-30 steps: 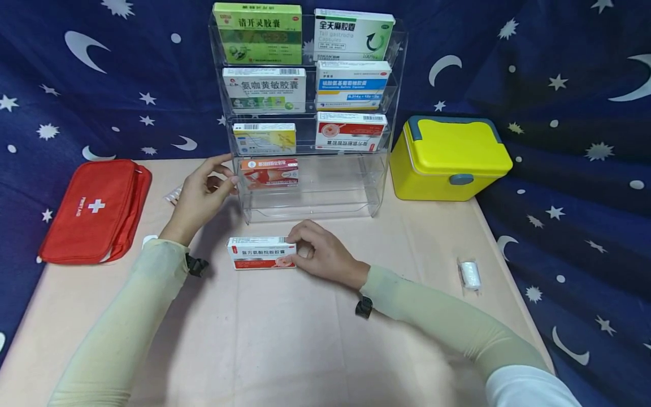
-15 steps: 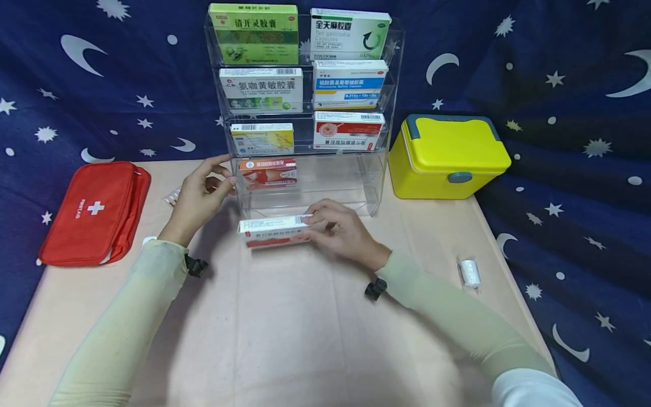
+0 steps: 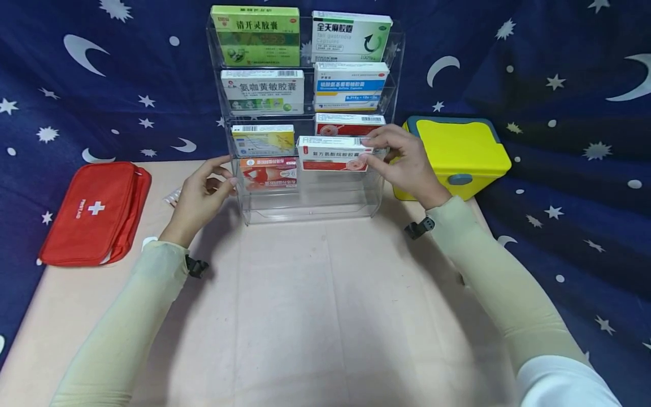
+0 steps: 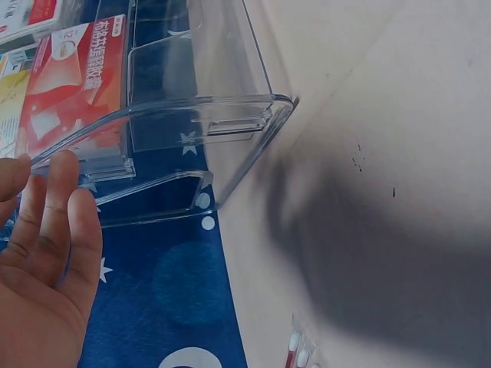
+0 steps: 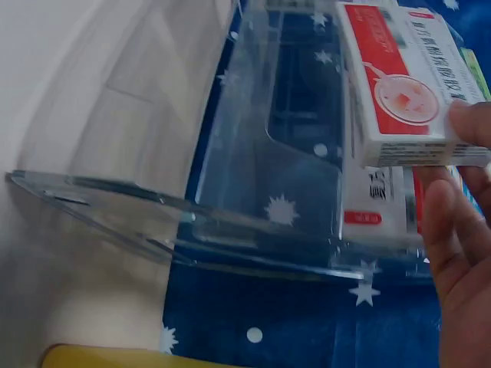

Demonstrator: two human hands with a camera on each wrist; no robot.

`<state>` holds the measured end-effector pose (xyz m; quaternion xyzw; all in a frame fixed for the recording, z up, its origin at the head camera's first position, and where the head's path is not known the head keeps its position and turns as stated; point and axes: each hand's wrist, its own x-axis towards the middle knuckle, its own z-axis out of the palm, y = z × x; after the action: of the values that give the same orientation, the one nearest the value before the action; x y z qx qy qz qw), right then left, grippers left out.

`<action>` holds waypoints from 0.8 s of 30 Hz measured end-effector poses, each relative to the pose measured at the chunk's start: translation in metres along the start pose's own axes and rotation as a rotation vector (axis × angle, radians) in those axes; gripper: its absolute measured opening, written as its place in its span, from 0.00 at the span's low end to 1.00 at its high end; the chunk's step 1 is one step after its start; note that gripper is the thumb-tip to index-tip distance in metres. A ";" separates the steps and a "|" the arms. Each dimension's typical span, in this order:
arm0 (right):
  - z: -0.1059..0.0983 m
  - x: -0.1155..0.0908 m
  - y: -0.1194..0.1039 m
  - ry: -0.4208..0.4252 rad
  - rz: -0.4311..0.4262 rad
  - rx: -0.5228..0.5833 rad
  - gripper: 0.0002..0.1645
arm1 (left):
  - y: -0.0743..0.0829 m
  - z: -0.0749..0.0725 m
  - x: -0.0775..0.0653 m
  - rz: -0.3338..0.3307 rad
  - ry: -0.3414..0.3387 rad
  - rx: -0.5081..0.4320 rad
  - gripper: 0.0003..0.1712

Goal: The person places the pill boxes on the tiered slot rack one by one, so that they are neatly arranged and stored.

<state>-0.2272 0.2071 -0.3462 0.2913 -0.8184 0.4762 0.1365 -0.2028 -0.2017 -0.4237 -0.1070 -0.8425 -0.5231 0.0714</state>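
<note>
My right hand [image 3: 404, 161] pinches a white and red medicine box [image 3: 333, 154] by its right end. The box is upright in front of the clear display rack [image 3: 325, 212], above the bottom tier's right half. It partly covers a similar red and white box [image 3: 348, 123] on the tier behind. In the right wrist view, my thumb and fingers hold the medicine box [image 5: 406, 92] close to the lens. My left hand [image 3: 199, 195] holds the rack's left side edge, beside an orange-red medicine box [image 3: 269, 174] on the bottom tier. The left wrist view shows the thumb at that clear edge.
More medicine boxes, such as a green one [image 3: 256, 37], fill the upper tiers. A yellow case [image 3: 458, 155] stands right of the rack. A red first-aid pouch [image 3: 94, 215] lies at left. Wrapped cotton swabs [image 4: 295, 349] lie near my left hand.
My right hand has lifted the white and red medicine box off the table and carried it up and right to the rack's bottom tier. My left hand stays at the rack's side.
</note>
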 end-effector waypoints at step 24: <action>-0.007 -0.001 0.030 -0.176 0.015 -0.435 0.18 | 0.000 0.000 0.001 -0.014 -0.002 0.013 0.28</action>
<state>-0.2450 0.2246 -0.3635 0.2896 -0.9126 0.2625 0.1204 -0.2035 -0.2019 -0.4236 -0.1008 -0.8468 -0.5178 0.0676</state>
